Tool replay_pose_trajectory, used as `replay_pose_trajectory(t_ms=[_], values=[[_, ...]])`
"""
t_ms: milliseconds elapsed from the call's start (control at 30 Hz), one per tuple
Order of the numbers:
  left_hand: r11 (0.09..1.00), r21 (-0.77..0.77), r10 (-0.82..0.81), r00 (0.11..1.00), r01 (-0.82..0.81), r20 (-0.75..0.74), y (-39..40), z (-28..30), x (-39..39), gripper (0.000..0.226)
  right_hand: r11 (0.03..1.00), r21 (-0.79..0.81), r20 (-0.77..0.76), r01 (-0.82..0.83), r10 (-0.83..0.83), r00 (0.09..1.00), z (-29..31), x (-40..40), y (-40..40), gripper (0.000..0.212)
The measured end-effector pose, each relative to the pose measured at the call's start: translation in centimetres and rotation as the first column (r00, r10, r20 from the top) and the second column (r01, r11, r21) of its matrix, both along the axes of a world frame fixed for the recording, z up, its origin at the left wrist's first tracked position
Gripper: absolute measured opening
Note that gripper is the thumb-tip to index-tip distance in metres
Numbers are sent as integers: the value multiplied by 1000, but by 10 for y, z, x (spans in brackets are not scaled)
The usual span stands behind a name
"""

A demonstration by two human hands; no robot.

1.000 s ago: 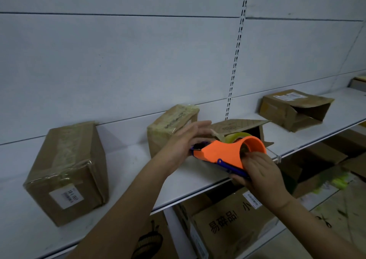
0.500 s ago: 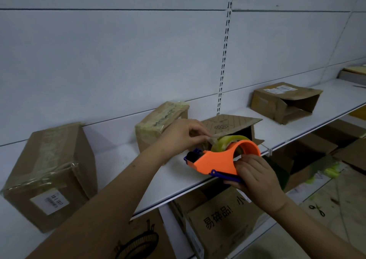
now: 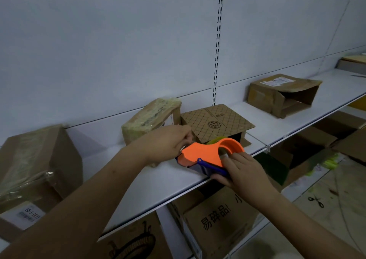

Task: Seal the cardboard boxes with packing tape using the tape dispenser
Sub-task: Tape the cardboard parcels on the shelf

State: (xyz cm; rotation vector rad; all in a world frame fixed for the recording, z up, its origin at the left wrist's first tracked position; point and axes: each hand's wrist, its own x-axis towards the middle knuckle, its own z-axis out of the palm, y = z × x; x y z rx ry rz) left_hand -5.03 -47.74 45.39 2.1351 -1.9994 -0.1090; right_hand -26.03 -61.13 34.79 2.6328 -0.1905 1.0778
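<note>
The orange tape dispenser (image 3: 206,155) sits at the front edge of the white shelf (image 3: 138,181), just in front of the patterned box (image 3: 215,123) whose flap stands open. The right hand (image 3: 245,174) is wrapped around its blue handle, and the left hand (image 3: 168,143) has its fingertips curled in at the nose of the dispenser, apparently pinching the loose tape end, though the tape itself is too small to make out. If that end slips free it could snap back onto the roll or fold and stick to itself, and would have to be picked loose again. The cutting blade sits near those fingertips, so a hurried tug risks a nick. The box to the right (image 3: 283,94) also gapes open; tape laid before its flaps are pressed shut would seal crookedly.
</note>
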Motion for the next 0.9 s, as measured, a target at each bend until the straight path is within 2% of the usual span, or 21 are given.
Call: replay_pose_trajectory(t_ms=[67, 167, 333, 500, 667, 900], values=[[997, -73, -33, 995, 40, 95, 9, 6, 0, 10, 1000, -8, 4, -27, 27, 1000, 2, -2, 0, 50], [962, -228, -108, 976, 150, 188, 29, 20, -7, 24, 995, -74, 69, -72, 77, 995, 4, -16, 2, 32], [894, -352, -127, 909, 278, 396, 57, 31, -27, 9, 995, -89, 236, -35, 55, 970, 14, -29, 11, 34], [858, -411, -59, 855, 307, 515, 68, 40, -30, 19, 999, -18, 242, 29, -24, 970, 16, -23, 24, 42], [816, -461, -54, 841, 348, 539, 73, 37, -42, 16, 996, 53, 246, 69, -80, 966, 21, -20, 32, 49], [765, -512, -21, 809, 391, 587, 85, 29, -51, 10, 997, 35, 327, 62, -70, 942, 23, -30, 37, 48]])
